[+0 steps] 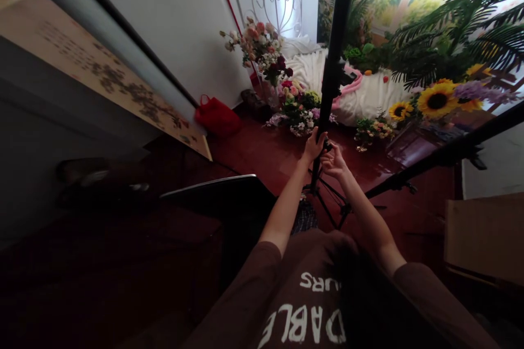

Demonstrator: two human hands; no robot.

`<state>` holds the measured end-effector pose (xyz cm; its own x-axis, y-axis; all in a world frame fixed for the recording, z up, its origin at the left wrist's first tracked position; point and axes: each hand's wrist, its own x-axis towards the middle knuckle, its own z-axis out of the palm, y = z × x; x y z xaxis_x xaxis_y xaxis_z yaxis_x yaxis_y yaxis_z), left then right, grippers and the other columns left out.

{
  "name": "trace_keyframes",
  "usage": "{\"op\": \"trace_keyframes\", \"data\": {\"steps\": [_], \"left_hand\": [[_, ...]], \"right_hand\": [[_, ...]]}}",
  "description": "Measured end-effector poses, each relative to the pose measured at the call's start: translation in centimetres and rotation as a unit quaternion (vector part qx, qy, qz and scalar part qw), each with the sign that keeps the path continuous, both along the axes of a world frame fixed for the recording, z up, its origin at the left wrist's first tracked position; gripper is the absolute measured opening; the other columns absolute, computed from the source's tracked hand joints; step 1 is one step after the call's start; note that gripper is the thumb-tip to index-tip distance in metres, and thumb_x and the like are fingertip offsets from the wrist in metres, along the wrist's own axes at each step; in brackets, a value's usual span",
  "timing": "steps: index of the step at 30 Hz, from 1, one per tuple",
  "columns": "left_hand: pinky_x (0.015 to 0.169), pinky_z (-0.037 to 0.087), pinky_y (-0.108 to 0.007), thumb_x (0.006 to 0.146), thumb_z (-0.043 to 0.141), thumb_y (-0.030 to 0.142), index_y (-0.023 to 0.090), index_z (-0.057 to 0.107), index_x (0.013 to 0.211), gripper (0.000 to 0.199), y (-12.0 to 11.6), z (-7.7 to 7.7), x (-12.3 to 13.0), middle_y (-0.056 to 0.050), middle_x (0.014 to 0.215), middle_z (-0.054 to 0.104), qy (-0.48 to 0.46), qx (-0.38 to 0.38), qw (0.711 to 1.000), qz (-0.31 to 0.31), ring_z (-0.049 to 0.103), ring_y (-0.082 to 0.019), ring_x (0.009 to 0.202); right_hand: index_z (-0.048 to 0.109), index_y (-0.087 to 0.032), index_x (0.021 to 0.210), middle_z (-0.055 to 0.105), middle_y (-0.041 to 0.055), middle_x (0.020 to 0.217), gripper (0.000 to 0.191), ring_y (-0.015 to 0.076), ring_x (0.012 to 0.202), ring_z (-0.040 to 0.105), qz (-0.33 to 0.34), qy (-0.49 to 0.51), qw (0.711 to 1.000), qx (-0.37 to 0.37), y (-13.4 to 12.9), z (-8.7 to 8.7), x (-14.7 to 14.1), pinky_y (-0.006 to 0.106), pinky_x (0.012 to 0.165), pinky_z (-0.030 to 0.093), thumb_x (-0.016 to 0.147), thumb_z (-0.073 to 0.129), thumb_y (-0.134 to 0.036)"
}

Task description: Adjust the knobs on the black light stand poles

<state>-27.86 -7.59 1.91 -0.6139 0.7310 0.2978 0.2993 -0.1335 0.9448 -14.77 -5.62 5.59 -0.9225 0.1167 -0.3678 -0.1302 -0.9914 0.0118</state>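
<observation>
A black stand pole (332,49) rises through the middle of the head view, its thin legs spreading low over the dark red floor. My left hand (314,146) is wrapped round the pole just below its middle. Close beside it on the right, my right hand (333,161) has its fingers bent together at a small dark knob on the pole. The knob is mostly hidden by the fingers. A larger clamp (336,77) sits higher on the same pole.
A second black pole (442,158) slants across the right, near a cardboard box (485,234). Flower bunches (298,103), sunflowers (438,99) and a white-draped bed (368,101) lie ahead. At left are a red bag (218,115), a hanging scroll (110,71) and a dark panel (229,193).
</observation>
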Motion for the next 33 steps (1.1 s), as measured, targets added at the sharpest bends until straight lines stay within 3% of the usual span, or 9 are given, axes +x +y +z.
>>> {"op": "trace_keyframes", "data": {"steps": [13,16,19,21,24,26,29,31,33], "left_hand": [[0.063,0.047,-0.023,0.089,0.051,0.063,0.021,0.059,0.098,0.043,-0.1,0.3,0.4,0.000,0.075,0.063,-0.012,0.006,1.000,0.007,0.061,-0.011,0.066],[0.061,0.046,-0.023,0.089,0.050,0.065,0.022,0.058,0.097,0.045,-0.1,0.2,0.5,0.001,0.073,0.061,-0.015,0.009,1.000,0.005,0.060,-0.012,0.064],[0.061,0.046,-0.024,0.088,0.049,0.067,0.021,0.057,0.097,0.047,-0.1,0.2,0.5,0.000,0.073,0.061,-0.014,0.018,1.000,0.003,0.059,-0.012,0.063],[0.062,0.046,-0.024,0.088,0.048,0.068,0.021,0.058,0.097,0.048,0.0,0.2,0.5,0.000,0.073,0.062,-0.010,0.024,1.000,0.003,0.059,-0.012,0.063],[0.065,0.046,-0.025,0.088,0.048,0.068,0.021,0.059,0.096,0.049,0.0,0.0,0.3,-0.001,0.076,0.063,0.000,0.024,1.000,0.008,0.059,-0.012,0.066],[0.067,0.047,-0.026,0.087,0.049,0.068,0.021,0.060,0.097,0.050,0.1,-0.1,0.2,-0.002,0.078,0.064,0.007,0.020,1.000,0.009,0.059,-0.012,0.068],[0.068,0.047,-0.026,0.088,0.048,0.068,0.021,0.060,0.096,0.049,0.1,-0.2,0.2,-0.003,0.079,0.064,0.014,0.022,1.000,0.010,0.060,-0.012,0.070],[0.069,0.048,-0.026,0.089,0.047,0.066,0.021,0.059,0.094,0.047,0.1,-0.2,0.3,-0.002,0.079,0.064,0.013,0.024,1.000,0.012,0.060,-0.012,0.069],[0.069,0.048,-0.026,0.090,0.048,0.064,0.022,0.059,0.094,0.044,0.2,-0.3,0.4,-0.002,0.078,0.064,0.009,0.026,0.999,0.016,0.061,-0.012,0.068]], "right_hand": [[0.048,-0.020,0.069,0.040,-0.0095,0.049,0.037,0.0039,0.038,0.030,-0.026,-0.071,0.997,0.022,-0.1,1.0,-0.2,0.012,0.030,0.018,0.098,0.050,-0.042],[0.049,-0.020,0.071,0.046,-0.0095,0.052,0.031,0.0030,0.038,0.029,-0.030,-0.077,0.994,0.066,0.0,0.9,-0.4,0.012,0.031,0.019,0.095,0.056,-0.039],[0.048,-0.020,0.071,0.044,-0.0112,0.052,0.028,0.0023,0.038,0.025,-0.037,-0.093,0.978,0.185,0.1,0.6,-0.6,0.012,0.032,0.018,0.089,0.064,-0.035],[0.046,-0.021,0.068,0.040,-0.0117,0.051,0.032,0.0029,0.039,0.022,-0.060,-0.138,0.929,0.337,0.1,0.4,-0.6,0.014,0.033,0.016,0.082,0.069,-0.037],[0.041,-0.022,0.064,0.038,-0.0112,0.053,0.040,0.0043,0.044,0.026,-0.131,-0.218,0.806,0.534,0.0,0.4,-0.2,0.016,0.038,0.019,0.070,0.078,-0.036],[0.042,-0.022,0.064,0.041,-0.0095,0.056,0.038,0.0060,0.050,0.033,-0.170,-0.266,0.687,0.654,-0.1,0.7,0.5,0.017,0.046,0.026,0.067,0.079,-0.031],[0.050,-0.022,0.072,0.048,-0.0057,0.062,0.018,0.0103,0.058,0.043,-0.148,-0.323,0.477,0.804,-0.4,1.2,1.7,0.021,0.056,0.033,0.073,0.068,-0.024],[0.055,-0.023,0.081,0.051,-0.0039,0.066,0.009,0.0129,0.062,0.047,-0.125,-0.336,0.419,0.834,-0.8,1.6,2.3,0.023,0.061,0.037,0.076,0.062,-0.023],[0.057,-0.025,0.091,0.055,-0.0011,0.076,0.015,0.0150,0.070,0.052,-0.145,-0.325,0.421,0.834,-1.1,2.3,2.4,0.025,0.067,0.043,0.078,0.062,-0.025]]}}
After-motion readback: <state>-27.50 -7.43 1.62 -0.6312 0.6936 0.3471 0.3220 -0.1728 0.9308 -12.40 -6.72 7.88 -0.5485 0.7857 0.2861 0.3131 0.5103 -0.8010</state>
